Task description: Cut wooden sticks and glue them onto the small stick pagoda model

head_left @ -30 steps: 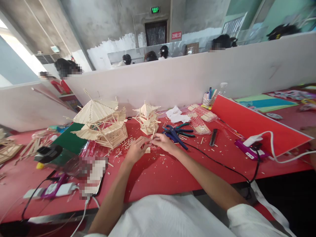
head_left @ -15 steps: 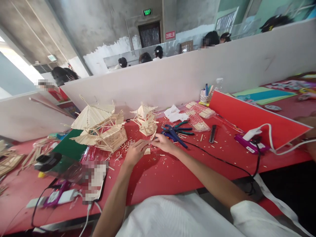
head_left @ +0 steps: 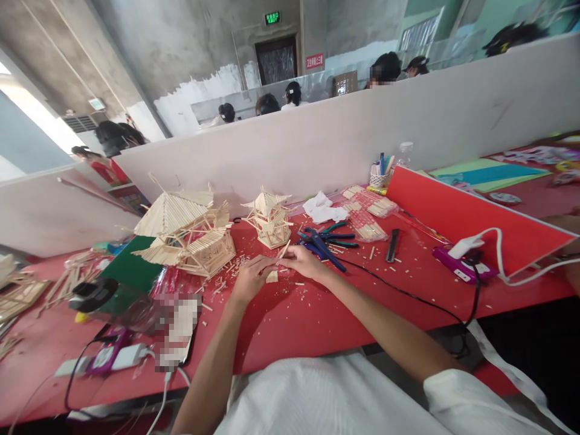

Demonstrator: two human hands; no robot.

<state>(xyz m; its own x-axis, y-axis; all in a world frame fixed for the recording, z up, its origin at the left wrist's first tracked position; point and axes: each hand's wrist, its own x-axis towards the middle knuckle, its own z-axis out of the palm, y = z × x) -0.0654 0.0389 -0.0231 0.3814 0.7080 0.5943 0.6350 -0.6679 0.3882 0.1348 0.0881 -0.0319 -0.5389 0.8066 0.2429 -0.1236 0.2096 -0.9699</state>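
Note:
My right hand (head_left: 302, 261) is closed in a pinch on a thin wooden stick (head_left: 284, 249), whose end points up past the fingers. Close against it, my left hand (head_left: 254, 275) has its fingers drawn together; what they hold is hidden. Under the fingertips lies a small flat piece of joined sticks (head_left: 272, 277) on the red table (head_left: 290, 329). Just beyond the hands stands a small pavilion model of wooden sticks (head_left: 269, 220), with a larger stick pavilion (head_left: 194, 235) to its left. Blue-handled pliers (head_left: 322, 246) lie right of my right hand.
Stick offcuts scatter around the hands. To the right are a utility knife (head_left: 392, 245), packs of sticks (head_left: 366, 222), a red board (head_left: 471, 220) and a purple power strip (head_left: 460, 266). A bottle (head_left: 115, 305) and phone (head_left: 181, 332) lie left. A white partition (head_left: 317, 142) runs behind.
The view has shifted very slightly. Both hands keep nearly the same place and pose, with the stick still in the right fingers.

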